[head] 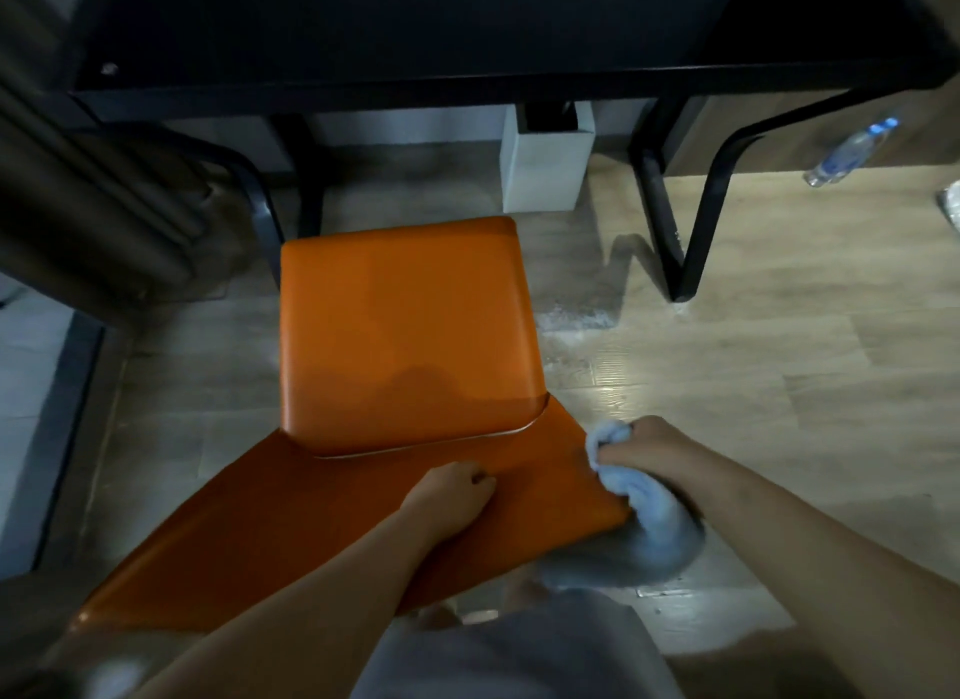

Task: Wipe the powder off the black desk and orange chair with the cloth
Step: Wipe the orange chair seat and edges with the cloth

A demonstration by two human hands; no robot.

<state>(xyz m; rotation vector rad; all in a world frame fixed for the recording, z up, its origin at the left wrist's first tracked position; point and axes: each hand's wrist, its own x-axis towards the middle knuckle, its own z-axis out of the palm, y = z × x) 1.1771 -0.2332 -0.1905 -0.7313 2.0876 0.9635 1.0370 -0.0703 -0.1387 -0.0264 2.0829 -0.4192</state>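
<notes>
The orange chair (405, 329) stands below me, its seat toward the black desk (415, 27) at the top of the view. My right hand (639, 446) grips a bunched pale blue cloth (644, 516) at the right edge of the chair's backrest. My left hand (452, 493) rests on the backrest, fingers curled down against the orange surface. The seat looks smooth, with no powder that I can make out. A small pale speck (109, 68) lies on the desk's left corner.
White powder (576, 321) is scattered on the wooden floor right of the seat. A white bin (545, 157) stands under the desk between black legs (675, 220). A plastic bottle (852, 150) lies at the far right. Dark curtain (88, 194) hangs at left.
</notes>
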